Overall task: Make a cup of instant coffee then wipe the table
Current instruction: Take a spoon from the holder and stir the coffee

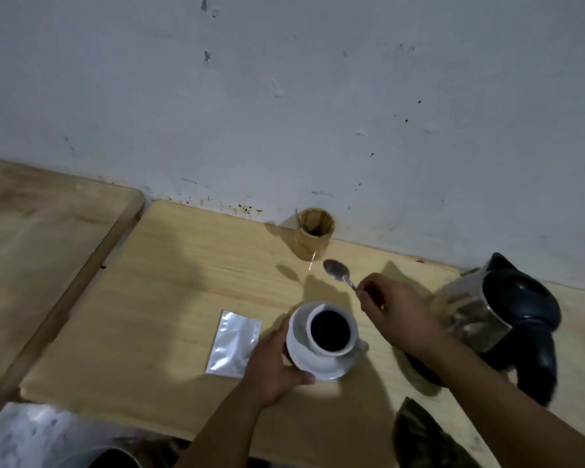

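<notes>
A white cup (348, 336) full of dark coffee stands on a white saucer (321, 366) on the wooden table (183, 298). My left hand (274, 363) grips the saucer's left rim. My right hand (395, 312) holds a metal spoon (336, 270) by its handle, with the bowl lifted above the table behind the cup. A silver sachet (233, 342) lies flat just left of the saucer.
A wooden cylinder holder (313, 236) stands against the grey wall behind the spoon. A glass kettle with a black lid and handle (500, 315) sits at the right. A dark cloth (423, 434) lies near the front edge. A second table (41, 238) adjoins on the left.
</notes>
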